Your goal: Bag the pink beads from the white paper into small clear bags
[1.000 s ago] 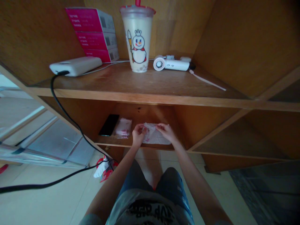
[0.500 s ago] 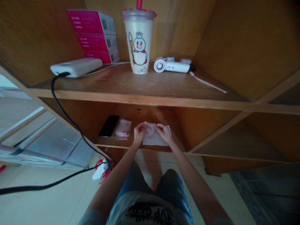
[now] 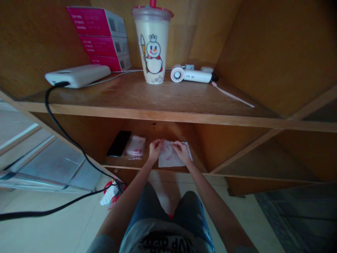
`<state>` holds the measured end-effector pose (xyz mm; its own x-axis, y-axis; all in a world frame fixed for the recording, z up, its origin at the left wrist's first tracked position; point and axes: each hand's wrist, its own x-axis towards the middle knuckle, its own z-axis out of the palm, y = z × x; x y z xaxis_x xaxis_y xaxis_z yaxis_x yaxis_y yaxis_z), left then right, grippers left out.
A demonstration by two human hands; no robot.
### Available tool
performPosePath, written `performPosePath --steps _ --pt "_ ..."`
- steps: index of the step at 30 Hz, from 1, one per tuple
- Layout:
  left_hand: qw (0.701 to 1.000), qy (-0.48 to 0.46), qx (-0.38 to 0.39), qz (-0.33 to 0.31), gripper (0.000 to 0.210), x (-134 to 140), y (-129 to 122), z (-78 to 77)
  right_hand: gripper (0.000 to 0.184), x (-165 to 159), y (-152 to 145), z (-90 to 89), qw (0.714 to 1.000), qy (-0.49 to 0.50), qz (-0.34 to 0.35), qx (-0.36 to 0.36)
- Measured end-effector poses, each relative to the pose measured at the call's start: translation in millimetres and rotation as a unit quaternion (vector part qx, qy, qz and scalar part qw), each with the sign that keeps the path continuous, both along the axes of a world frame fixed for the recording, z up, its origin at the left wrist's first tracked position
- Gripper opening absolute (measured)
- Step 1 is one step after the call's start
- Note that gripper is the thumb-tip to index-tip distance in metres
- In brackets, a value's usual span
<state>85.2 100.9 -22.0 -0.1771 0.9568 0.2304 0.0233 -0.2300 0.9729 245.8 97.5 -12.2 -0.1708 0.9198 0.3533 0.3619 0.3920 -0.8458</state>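
On the lower shelf, a small thin plastic bag with faint pink print lies between my hands, over a white tissue-like sheet. My left hand pinches the bag's far left edge with closed fingers. At its far right edge, my right hand is also closed in a pinch, resting above the sheet. To the left of my hands lies a pile of similar clear bags with pink print. Beside that pile is a black phone. The fingertips are small in view.
The upper shelf overhangs my hands. It holds a milk tea cup, pink boxes, a white power bank and a small handheld fan. A black cable hangs down at the left.
The view has shifted slightly, moving the shelf items a little left. Both hands stay at the bag's far edge, with the fingers shifting only slightly.
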Motion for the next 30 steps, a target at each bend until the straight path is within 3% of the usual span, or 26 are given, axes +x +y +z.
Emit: performPosePath --steps 11,23,30 --pt "0.999 -0.005 -0.002 -0.042 0.026 3.2 -6.2 -0.4 0.026 0.0 0.2 2.5 1.0 -0.014 0.012 0.013" --pt "0.995 0.085 0.028 -0.053 0.021 4.1 -10.0 8.0 0.024 -1.2 -0.8 1.6 0.998 -0.043 0.028 0.031" --pt "0.993 0.052 0.008 -0.11 0.02 4.1 -10.3 11.6 0.024 -0.7 -2.2 1.1 0.998 -0.055 0.034 0.022"
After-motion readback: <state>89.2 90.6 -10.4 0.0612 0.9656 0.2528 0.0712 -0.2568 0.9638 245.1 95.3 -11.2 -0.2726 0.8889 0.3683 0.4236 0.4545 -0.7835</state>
